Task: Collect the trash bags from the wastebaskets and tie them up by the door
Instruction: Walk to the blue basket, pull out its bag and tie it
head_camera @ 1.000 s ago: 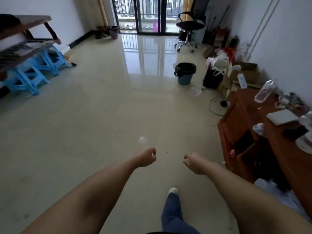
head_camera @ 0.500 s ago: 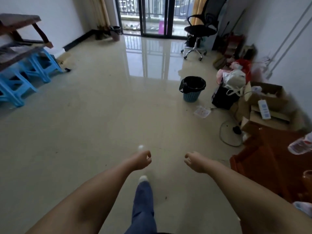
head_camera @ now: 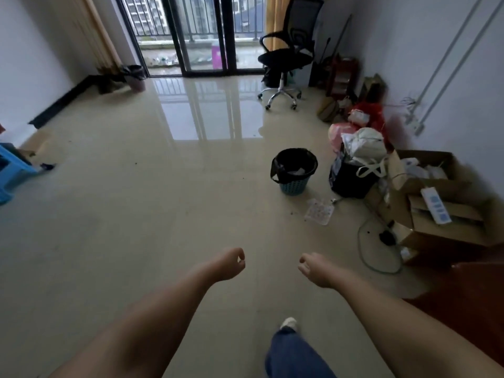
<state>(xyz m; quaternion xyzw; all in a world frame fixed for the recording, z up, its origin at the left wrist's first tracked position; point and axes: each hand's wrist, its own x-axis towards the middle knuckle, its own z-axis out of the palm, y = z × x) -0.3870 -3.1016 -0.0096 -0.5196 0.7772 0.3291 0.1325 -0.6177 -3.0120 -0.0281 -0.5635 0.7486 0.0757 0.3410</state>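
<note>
Right of centre, a blue wastebasket (head_camera: pixel 293 184) stands on the floor, its black trash bag (head_camera: pixel 294 162) holding pale scraps. Upper left, another lined bin (head_camera: pixel 135 77) sits by the glass door. Left hand (head_camera: pixel 229 264) and right hand (head_camera: pixel 317 270) hang loosely curled, holding nothing.

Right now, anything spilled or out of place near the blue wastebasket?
Yes. A flat clear plastic packet lies on the floor beside the blue wastebasket, with dark specks around it, as if litter missed the black trash bag. A loose cable loops across the floor nearby.
</note>
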